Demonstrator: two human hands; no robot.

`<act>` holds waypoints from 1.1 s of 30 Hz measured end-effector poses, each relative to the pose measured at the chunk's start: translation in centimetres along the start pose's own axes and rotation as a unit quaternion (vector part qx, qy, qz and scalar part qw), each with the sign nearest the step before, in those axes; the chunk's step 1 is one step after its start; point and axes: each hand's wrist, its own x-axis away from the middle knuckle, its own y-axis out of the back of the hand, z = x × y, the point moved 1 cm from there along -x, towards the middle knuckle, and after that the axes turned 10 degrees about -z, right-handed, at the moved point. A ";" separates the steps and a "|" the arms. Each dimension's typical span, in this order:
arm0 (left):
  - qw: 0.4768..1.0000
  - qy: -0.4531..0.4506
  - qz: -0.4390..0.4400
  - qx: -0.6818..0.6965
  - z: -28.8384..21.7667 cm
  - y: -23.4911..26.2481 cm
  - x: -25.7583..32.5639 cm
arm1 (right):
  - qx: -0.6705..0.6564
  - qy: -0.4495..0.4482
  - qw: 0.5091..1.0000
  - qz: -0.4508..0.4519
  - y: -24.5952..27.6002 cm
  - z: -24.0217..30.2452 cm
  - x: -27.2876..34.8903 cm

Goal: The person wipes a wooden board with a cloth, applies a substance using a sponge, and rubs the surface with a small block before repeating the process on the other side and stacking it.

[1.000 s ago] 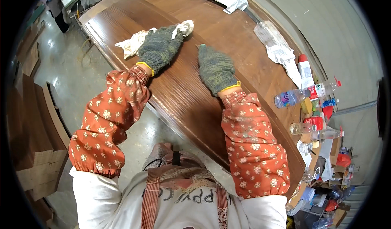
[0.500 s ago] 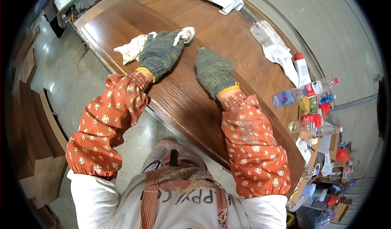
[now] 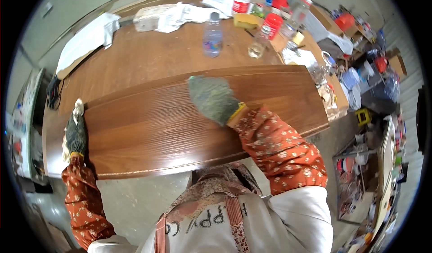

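A long brown wood-grain panel (image 3: 148,138) lies on a larger brown table. Both my hands wear dark grey-green knit gloves with yellow cuffs. My left hand (image 3: 77,136) is closed on a crumpled white rag (image 3: 78,109) at the panel's left end; parts of the rag stick out above the fingers and along the outer side. Over the middle of the panel is my right hand (image 3: 213,100), back up and near the far edge. Motion smears its fingers, and a small green spot (image 3: 192,78) shows at their tip. I cannot tell if it holds anything.
Behind the panel stands a clear plastic bottle (image 3: 213,36), with another bottle (image 3: 257,47), a yellow sponge (image 3: 246,21) and white paper (image 3: 186,16) around it. A black corded tool (image 3: 54,91) lies far left. At right is a cluttered shelf (image 3: 382,163).
My view has turned, so the panel now runs left to right before me. The left hand has shifted with the rag to the panel's left end, and my hands are farther apart.
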 end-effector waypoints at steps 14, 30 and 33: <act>0.998 -0.042 0.036 0.030 -16.9 -6.7 9.3 | 0.110 -0.234 0.966 0.020 14.9 -15.8 27.6; 0.906 -0.423 0.017 -0.009 -35.6 -15.2 20.9 | -0.012 0.059 0.997 0.046 15.0 -22.0 27.7; 0.911 -0.412 0.009 -0.008 -35.5 -15.6 20.5 | 0.025 0.115 0.990 0.078 15.1 -22.8 27.4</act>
